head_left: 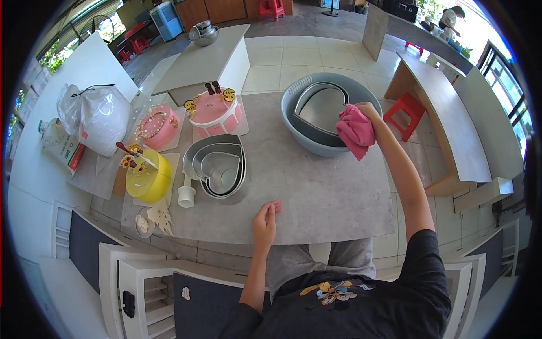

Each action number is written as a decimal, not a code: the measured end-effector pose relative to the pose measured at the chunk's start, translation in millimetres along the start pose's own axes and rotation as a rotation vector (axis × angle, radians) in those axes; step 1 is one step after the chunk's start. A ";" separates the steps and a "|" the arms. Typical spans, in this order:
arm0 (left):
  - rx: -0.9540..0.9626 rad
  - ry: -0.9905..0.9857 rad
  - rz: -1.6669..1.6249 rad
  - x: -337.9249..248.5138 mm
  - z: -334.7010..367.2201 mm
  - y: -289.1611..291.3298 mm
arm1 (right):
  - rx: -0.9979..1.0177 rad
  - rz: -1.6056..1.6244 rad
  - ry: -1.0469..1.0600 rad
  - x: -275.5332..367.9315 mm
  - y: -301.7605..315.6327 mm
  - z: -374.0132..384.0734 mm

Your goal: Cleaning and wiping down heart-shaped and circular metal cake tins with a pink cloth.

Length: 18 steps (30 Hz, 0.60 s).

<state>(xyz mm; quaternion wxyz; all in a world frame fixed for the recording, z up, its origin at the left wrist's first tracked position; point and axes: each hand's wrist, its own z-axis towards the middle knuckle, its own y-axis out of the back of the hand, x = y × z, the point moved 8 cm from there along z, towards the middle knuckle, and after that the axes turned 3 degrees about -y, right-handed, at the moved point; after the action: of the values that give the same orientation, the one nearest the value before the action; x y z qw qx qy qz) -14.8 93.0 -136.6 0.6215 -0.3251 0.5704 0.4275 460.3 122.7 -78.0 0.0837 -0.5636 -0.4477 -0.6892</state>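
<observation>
My right hand (368, 111) grips a pink cloth (355, 133), which hangs over the right edge of a heart-shaped metal cake pan (323, 112). That pan sits inside a large blue-grey basin (293, 133) at the table's far right. Near the front edge of the table, my left hand (263, 224) rests with its fingers curled in and nothing seen in them. To its left is a nested stack of heart-shaped metal pans (221, 169). A small white cup-like piece with a handle (186, 195) stands beside the stack.
Two pink decorated cakes (213, 116) and a yellow cake (148, 176) occupy the table's left side. Close by are a white plastic bag (104, 121) and a small bowl (144, 222). A red stool (405, 116) stands right of the table. Metal bowls (204, 35) sit on another table behind.
</observation>
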 end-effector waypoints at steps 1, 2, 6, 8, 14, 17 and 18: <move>0.008 0.003 -0.004 -3.7 -0.7 -2.9 | 0.004 0.002 0.017 0.3 0.3 -3.3; 0.021 -0.025 0.107 -10.4 -0.5 -6.2 | 0.007 0.003 0.034 1.1 1.7 -6.1; 0.019 -0.043 0.214 -14.2 -1.3 -6.7 | -0.032 -0.289 0.108 30.3 2.1 -20.1; 0.020 -0.043 0.220 -12.4 -2.7 -6.1 | -0.053 -0.454 0.027 43.2 4.2 -33.3; 0.005 -0.083 0.230 -14.8 -4.2 -7.5 | -0.444 -0.266 0.296 117.1 64.1 -134.0; -0.039 -0.082 0.168 -19.0 -6.4 -0.8 | -0.396 0.046 0.458 113.7 54.6 -203.0; -0.070 -0.100 0.117 -23.7 -7.3 2.7 | -0.390 0.094 0.471 106.0 45.2 -227.8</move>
<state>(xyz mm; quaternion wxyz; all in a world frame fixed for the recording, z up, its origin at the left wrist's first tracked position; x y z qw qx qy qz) -20.0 83.9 -114.0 0.6113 -0.2910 0.5413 0.4986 291.3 -24.6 44.1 0.1070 -0.4137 -0.2487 -0.8692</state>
